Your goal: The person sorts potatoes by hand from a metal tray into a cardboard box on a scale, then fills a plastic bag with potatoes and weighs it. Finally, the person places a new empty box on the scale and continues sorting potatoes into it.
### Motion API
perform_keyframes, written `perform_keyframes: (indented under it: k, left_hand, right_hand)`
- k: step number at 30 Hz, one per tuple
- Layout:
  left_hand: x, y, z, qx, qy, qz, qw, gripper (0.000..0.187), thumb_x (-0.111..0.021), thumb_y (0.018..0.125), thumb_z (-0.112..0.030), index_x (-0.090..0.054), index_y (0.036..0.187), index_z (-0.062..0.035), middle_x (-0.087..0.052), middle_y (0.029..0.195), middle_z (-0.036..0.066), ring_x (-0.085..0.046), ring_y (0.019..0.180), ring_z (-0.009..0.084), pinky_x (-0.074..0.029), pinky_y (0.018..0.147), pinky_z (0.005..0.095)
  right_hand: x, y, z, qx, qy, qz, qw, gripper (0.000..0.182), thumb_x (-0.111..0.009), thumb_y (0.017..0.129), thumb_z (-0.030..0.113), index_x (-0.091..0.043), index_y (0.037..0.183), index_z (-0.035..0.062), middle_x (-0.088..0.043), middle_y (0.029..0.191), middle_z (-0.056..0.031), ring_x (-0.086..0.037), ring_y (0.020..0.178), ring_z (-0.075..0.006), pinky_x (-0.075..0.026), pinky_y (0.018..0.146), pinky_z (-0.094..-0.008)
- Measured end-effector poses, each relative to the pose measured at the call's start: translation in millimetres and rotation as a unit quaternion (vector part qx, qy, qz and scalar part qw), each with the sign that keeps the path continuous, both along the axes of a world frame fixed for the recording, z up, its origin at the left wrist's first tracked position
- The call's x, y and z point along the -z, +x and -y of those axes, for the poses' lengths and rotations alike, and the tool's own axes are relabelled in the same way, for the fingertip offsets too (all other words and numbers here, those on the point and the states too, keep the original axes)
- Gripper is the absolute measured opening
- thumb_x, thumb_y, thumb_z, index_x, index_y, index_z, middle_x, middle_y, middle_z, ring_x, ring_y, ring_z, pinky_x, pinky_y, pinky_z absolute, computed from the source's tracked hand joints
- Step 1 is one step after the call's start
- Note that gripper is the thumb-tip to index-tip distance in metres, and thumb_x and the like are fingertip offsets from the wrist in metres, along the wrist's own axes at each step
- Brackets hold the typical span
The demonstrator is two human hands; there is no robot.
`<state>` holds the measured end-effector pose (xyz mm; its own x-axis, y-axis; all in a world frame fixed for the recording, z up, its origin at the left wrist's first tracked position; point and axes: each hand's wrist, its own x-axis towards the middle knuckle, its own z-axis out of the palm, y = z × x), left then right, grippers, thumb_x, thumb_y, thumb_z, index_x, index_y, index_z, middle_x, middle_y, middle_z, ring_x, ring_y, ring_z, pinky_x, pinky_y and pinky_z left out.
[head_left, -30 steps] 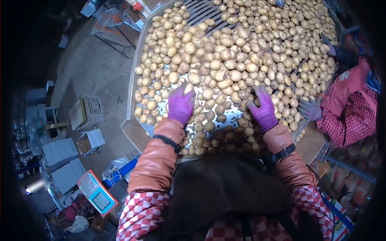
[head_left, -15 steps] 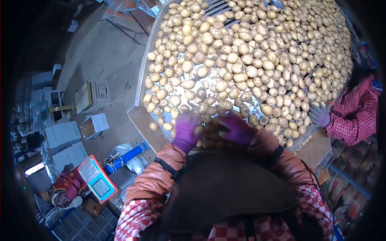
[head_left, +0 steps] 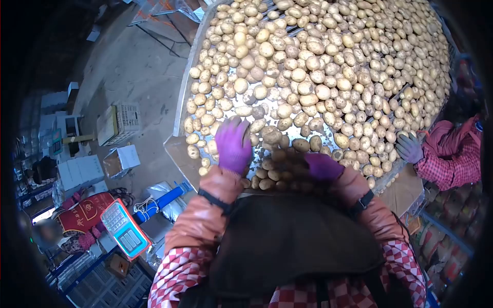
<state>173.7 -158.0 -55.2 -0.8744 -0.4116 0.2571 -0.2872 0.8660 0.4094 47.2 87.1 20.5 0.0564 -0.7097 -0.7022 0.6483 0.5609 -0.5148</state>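
Note:
My left hand (head_left: 233, 146), in a purple glove, reaches over the potatoes near the left front of the sorting table. Its fingers stretch forward and lie against potatoes, with the tips partly hidden. My right hand (head_left: 323, 167), also gloved in purple, is low over potatoes at the front edge; its fingers are smeared by motion. Between the hands lie several brownish potatoes (head_left: 271, 136), and darker ones (head_left: 266, 183) sit close to my body. Many pale, dirt-marked potatoes (head_left: 318, 77) spread over the metal table (head_left: 295, 132).
At the right edge, another person's grey-gloved hand (head_left: 409, 148) rests by the potatoes. A scale display (head_left: 126, 228) on a blue post (head_left: 163, 201) stands at lower left, near a person in a red vest (head_left: 86, 211). A plastic crate (head_left: 123, 124) and cartons (head_left: 82, 172) are on the floor.
My left hand has moved forward over the potatoes; my right hand has shifted right. The gap between them is wider. At lower left, the person in the red vest has come further into view.

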Motion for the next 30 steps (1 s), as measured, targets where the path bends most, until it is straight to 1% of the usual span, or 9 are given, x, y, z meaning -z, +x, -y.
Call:
perform_keyframes:
  k: [7, 8, 11, 17, 19, 22, 23, 25, 30]
  left_hand:
    - [55.5, -47.1, 26.3, 0.009, 0.034, 0.102, 0.994, 0.055, -0.067, 0.083, -0.033, -0.052, 0.135, -0.0219, -0.061, 0.118, 0.013, -0.061, 0.096, 0.0332, -0.05, 0.082, 0.0468]
    - [48.4, -31.0, 32.3, 0.025, 0.021, 0.135, 0.99, 0.058, -0.069, 0.082, -0.032, -0.052, 0.136, -0.0228, -0.063, 0.114, 0.013, -0.063, 0.098, 0.0316, -0.051, 0.082, 0.0459]
    - [34.5, -25.4, 41.2, -0.018, 0.149, 0.243, 0.958, 0.058, -0.071, 0.08, -0.029, -0.053, 0.135, -0.0193, -0.065, 0.111, 0.019, -0.065, 0.101, 0.0362, -0.052, 0.086, 0.0457]
    - [21.2, -41.4, 14.7, -0.162, 0.298, 0.035, 0.94, 0.053, -0.068, 0.084, -0.031, -0.052, 0.132, -0.0145, -0.065, 0.115, 0.021, -0.065, 0.099, 0.0402, -0.053, 0.085, 0.046]
    - [-0.2, -37.5, -16.1, -0.015, 0.301, 0.187, 0.935, 0.047, -0.063, 0.088, -0.031, -0.053, 0.131, -0.0143, -0.066, 0.109, 0.022, -0.065, 0.097, 0.0391, -0.054, 0.079, 0.0446]
    - [-19.6, -83.0, -11.3, 0.175, 0.155, 0.31, 0.922, 0.039, -0.057, 0.093, -0.032, -0.057, 0.126, -0.0121, -0.066, 0.106, 0.023, -0.065, 0.094, 0.0387, -0.053, 0.078, 0.0446]
    - [17.7, -74.6, 10.5, 0.117, 0.206, -0.039, 0.971, 0.034, -0.056, 0.093, -0.029, -0.061, 0.12, -0.0087, -0.066, 0.106, 0.022, -0.065, 0.09, 0.0387, -0.052, 0.08, 0.0456]
    - [-11.1, -115.6, 51.7, -0.019, 0.126, -0.056, 0.99, 0.041, -0.061, 0.09, -0.034, -0.061, 0.124, -0.0107, -0.062, 0.118, 0.024, -0.059, 0.106, 0.0415, -0.048, 0.092, 0.0482]
    - [55.8, -101.2, 2.1, 0.085, -0.009, -0.004, 0.996, 0.06, -0.07, 0.077, -0.039, -0.058, 0.132, -0.0211, -0.047, 0.139, 0.022, -0.045, 0.128, 0.045, -0.037, 0.104, 0.0576]
  right_hand:
    - [-66.7, 7.9, 10.1, 0.202, -0.197, 0.209, 0.936, 0.052, -0.056, 0.099, 0.019, -0.039, 0.144, 0.0003, -0.046, 0.147, -0.0146, -0.048, 0.134, -0.0257, -0.04, 0.111, -0.0409]
    - [-24.2, 9.0, 5.0, 0.079, -0.167, -0.02, 0.983, 0.055, -0.063, 0.096, 0.025, -0.043, 0.141, -0.0002, -0.05, 0.142, -0.0164, -0.053, 0.128, -0.027, -0.045, 0.106, -0.0418]
    - [4.7, -2.9, 7.5, 0.137, -0.062, 0.152, 0.977, 0.05, -0.067, 0.092, 0.021, -0.052, 0.135, 0.0011, -0.06, 0.127, -0.0107, -0.058, 0.116, -0.0178, -0.054, 0.091, -0.033]
    - [36.2, -14.5, 16.8, 0.183, -0.097, -0.053, 0.977, 0.058, -0.061, 0.097, 0.027, -0.038, 0.145, 0.0032, -0.056, 0.131, -0.0146, -0.059, 0.115, -0.0232, -0.052, 0.095, -0.0385]
    - [32.6, -10.8, 20.3, 0.237, -0.094, 0.023, 0.967, 0.062, -0.059, 0.098, 0.029, -0.032, 0.149, 0.0051, -0.054, 0.134, -0.0145, -0.058, 0.117, -0.0237, -0.049, 0.099, -0.0396]
    - [46.7, -5.8, 21.3, 0.258, -0.13, 0.08, 0.954, 0.064, -0.056, 0.099, 0.03, -0.026, 0.151, 0.008, -0.052, 0.136, -0.014, -0.057, 0.116, -0.0239, -0.051, 0.095, -0.04]
    - [47.0, -3.3, 22.1, 0.246, -0.159, 0.033, 0.956, 0.063, -0.057, 0.099, 0.03, -0.028, 0.151, 0.0089, -0.052, 0.134, -0.0137, -0.059, 0.112, -0.0239, -0.053, 0.089, -0.0393]
    - [58.4, -6.9, 15.8, 0.267, -0.1, 0.13, 0.95, 0.062, -0.057, 0.098, 0.031, -0.03, 0.149, 0.0091, -0.053, 0.133, -0.013, -0.059, 0.108, -0.0232, -0.054, 0.085, -0.0369]
    - [31.9, -16.3, 11.9, 0.287, -0.117, 0.143, 0.94, 0.057, -0.048, 0.1, 0.044, -0.037, 0.144, 0.0092, -0.053, 0.131, -0.0126, -0.055, 0.114, -0.0248, -0.048, 0.097, -0.0404]
